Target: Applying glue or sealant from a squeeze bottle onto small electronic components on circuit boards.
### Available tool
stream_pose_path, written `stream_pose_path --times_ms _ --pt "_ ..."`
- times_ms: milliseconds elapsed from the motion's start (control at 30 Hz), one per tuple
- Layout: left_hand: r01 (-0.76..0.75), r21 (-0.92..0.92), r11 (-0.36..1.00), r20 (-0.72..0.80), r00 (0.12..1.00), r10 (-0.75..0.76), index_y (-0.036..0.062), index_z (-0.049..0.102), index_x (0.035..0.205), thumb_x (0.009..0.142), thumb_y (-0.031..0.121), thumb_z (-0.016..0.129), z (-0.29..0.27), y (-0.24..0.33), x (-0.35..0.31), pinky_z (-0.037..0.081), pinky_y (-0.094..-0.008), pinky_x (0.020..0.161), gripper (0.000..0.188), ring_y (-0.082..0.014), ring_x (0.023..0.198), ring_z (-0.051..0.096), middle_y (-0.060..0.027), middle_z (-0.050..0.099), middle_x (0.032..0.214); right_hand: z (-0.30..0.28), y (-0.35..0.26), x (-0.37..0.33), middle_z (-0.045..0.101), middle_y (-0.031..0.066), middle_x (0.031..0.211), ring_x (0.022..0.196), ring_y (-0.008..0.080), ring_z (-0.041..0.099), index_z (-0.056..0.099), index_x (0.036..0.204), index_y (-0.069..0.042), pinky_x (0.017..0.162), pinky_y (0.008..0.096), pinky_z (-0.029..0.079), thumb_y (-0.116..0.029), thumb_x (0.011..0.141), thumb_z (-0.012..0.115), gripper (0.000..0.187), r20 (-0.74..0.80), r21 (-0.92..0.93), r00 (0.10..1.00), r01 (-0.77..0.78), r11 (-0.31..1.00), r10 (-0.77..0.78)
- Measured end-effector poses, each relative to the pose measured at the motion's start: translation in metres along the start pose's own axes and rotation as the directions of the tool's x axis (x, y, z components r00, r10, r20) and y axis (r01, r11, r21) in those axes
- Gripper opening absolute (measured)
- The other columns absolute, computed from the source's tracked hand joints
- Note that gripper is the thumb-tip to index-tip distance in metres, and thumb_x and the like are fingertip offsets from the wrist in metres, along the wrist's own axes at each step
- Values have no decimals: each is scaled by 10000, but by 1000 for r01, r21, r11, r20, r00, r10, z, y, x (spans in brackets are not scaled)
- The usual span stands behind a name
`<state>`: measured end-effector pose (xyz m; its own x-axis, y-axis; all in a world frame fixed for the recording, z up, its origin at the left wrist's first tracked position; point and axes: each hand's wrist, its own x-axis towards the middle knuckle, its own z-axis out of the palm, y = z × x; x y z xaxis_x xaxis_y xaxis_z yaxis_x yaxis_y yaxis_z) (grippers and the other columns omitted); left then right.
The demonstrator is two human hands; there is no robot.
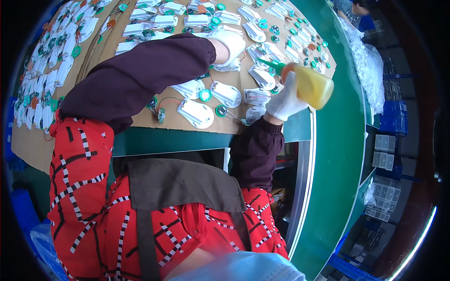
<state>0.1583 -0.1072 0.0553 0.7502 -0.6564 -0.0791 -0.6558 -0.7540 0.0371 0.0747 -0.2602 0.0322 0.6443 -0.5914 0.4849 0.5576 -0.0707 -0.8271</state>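
My right hand (pixel 287 99), in a white glove, grips a squeeze bottle (pixel 311 88) of yellow liquid. The bottle is tilted, and its green nozzle (pixel 269 63) points left over the rows of white plastic housings (pixel 262 77). My left hand (pixel 228 46), also gloved in white, reaches across to the housings in the middle. Its fingers are mostly hidden behind the glove's back, so any hold does not show. Nearest to me lies a white oval-ended housing (pixel 196 114), with a round green part (pixel 221 110) on wires beside it.
A brown cardboard sheet (pixel 154 121) carries many wired housings on the green table (pixel 335 154). More housings (pixel 40 93) crowd the left side. Clear plastic bags (pixel 370 70) hang along the right edge, near shelves with blue bins (pixel 393 117). Another person (pixel 349 9) is at the far right.
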Motion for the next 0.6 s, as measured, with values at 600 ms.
stream_pose_path --times_ms 600 --pt "37 -71 997 26 999 -36 34 648 848 714 376 587 1 2 2 490 -363 659 372 -271 752 610 -136 625 811 1 1 -7 576 98 971 858 174 576 506 1048 18 777 277 469 28 656 665 423 184 -8 977 -112 994 112"
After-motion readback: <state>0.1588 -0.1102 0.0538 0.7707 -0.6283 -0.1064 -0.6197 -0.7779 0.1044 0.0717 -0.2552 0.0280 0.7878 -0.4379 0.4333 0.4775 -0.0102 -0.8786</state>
